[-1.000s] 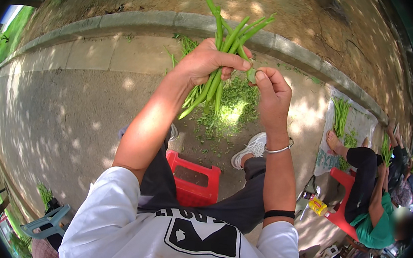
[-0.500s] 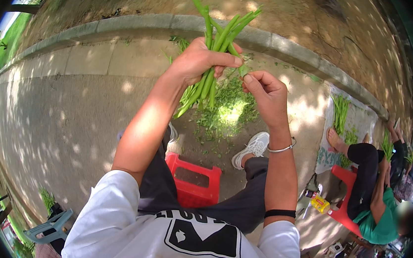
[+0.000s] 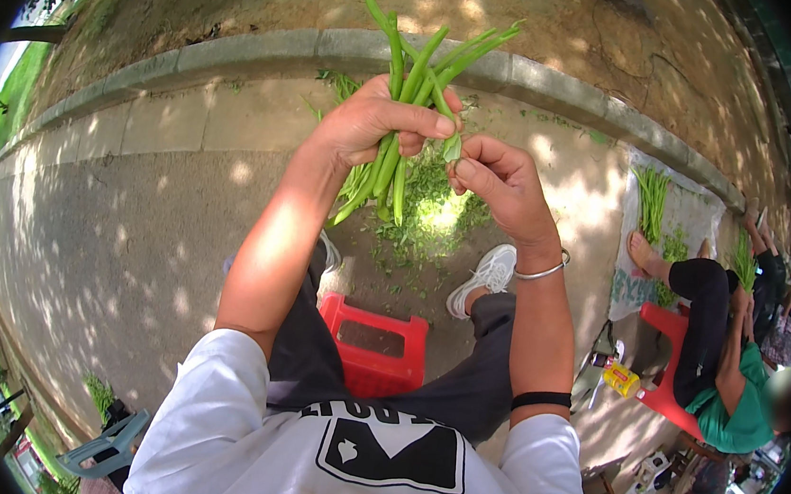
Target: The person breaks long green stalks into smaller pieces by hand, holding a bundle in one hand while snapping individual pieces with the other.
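A bunch of long green vegetable stems [image 3: 418, 78] is gripped in my left hand [image 3: 369, 123], the fingers wrapped round its middle. The stems fan out above the fist, and their lower ends hang below it. Between my left thumb and my right fingers one stem bends down with a small pale green leaf [image 3: 454, 146] at its end. My right hand [image 3: 506, 186] is closed in a pinch at the tip of this leaf. Beneath both hands a heap of torn green leaves [image 3: 437, 215] lies on the ground, partly sunlit.
A red plastic stool [image 3: 372, 345] stands between my legs. Beyond the leaf heap runs a stone curb [image 3: 243, 53]. On the right, a person in a green top [image 3: 732, 408] sits on a red stool, near a sheet [image 3: 630, 260] with more stems. A yellow-labelled bottle [image 3: 622, 379] lies beside them.
My right hand has moved slightly down and left, still pinched. The stem by my left thumb now points further downward, its leaf showing more plainly. My left hand keeps its grip on the bunch.
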{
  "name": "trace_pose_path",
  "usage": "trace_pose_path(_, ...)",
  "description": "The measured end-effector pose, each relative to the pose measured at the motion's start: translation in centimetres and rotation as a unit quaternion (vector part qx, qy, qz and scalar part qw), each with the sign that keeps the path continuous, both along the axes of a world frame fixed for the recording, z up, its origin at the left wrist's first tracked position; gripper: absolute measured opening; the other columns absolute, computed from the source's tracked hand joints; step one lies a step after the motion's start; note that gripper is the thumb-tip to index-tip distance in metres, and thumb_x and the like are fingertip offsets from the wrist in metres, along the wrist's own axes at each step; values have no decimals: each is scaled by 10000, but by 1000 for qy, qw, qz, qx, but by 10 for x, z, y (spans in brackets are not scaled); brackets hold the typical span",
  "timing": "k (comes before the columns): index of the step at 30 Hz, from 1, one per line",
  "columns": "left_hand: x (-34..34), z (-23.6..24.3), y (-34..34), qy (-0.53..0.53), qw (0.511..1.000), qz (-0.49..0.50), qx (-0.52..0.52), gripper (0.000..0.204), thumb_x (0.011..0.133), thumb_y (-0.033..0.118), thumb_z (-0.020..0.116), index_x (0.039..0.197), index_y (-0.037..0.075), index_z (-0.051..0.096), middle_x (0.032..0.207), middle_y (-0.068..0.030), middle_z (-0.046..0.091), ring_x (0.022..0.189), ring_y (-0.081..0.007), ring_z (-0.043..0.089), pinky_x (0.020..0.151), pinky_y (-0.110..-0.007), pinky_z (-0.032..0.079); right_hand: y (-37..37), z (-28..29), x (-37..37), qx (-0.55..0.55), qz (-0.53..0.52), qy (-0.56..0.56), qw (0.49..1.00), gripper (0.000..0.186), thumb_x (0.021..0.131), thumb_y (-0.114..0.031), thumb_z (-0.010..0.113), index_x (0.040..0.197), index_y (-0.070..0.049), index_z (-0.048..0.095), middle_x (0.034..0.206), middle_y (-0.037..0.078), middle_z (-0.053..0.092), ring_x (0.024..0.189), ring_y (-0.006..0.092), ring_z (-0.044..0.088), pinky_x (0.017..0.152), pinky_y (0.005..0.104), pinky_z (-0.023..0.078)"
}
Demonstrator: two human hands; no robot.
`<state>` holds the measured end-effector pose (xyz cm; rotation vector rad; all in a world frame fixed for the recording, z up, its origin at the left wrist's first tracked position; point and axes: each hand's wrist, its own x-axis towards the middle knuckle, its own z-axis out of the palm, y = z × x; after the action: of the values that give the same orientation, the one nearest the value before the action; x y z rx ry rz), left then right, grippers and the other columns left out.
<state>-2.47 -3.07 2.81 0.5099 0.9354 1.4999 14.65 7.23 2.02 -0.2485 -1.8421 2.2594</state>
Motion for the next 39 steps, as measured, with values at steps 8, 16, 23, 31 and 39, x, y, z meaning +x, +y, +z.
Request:
trace_pose_path(8, -5, 3, -2, 43, 999, 26, -5, 286, 680, 32, 733, 928, 7, 592, 711, -38, 592, 462, -52, 460, 417, -203, 355, 19, 0, 13, -17, 118, -31, 992, 69, 797, -67, 645, 797, -22, 592, 715, -21, 569, 641, 40, 513, 563, 191, 406)
trace_pose_path(16, 0, 1, -2, 136, 990, 25, -39, 278, 661, 36, 739, 898, 3, 599, 635, -30, 575, 464, -69, 484, 419, -209, 357, 11, 2, 3, 29, -82, -94, 992, 135, 802, -60, 649, 919, 2, 624, 765, 13, 621, 670, 69, 585, 623, 210, 486)
trace_pose_path(23, 4, 2, 0, 203, 977, 14, -65, 270, 655, 44, 728, 890, -3, 605, 613, -27, 566, 464, -72, 478, 423, -215, 347, 9, -8, -1, 111, -116, -53, 986, 127, 811, -97, 656, 904, -11, 643, 737, -9, 602, 641, 43, 533, 574, 188, 436)
trace_pose_path(31, 9, 4, 1, 161, 983, 15, -85, 283, 652, 28, 724, 901, -3, 591, 632, -30, 569, 456, -73, 471, 417, -214, 354, 8, -6, 2, 139, -101, -43, 984, 82, 833, -107, 624, 840, -40, 578, 733, -50, 507, 636, 22, 426, 559, 183, 366)
trace_pose_path(39, 2, -3, 1, 47, 997, 21, -59, 289, 680, -37, 677, 942, -15, 557, 723, -80, 611, 448, -69, 453, 393, -212, 345, 5, -1, 2, 22, -135, 78, 988, 79, 857, -78, 582, 909, -41, 535, 787, -46, 503, 667, 18, 449, 584, 175, 393)
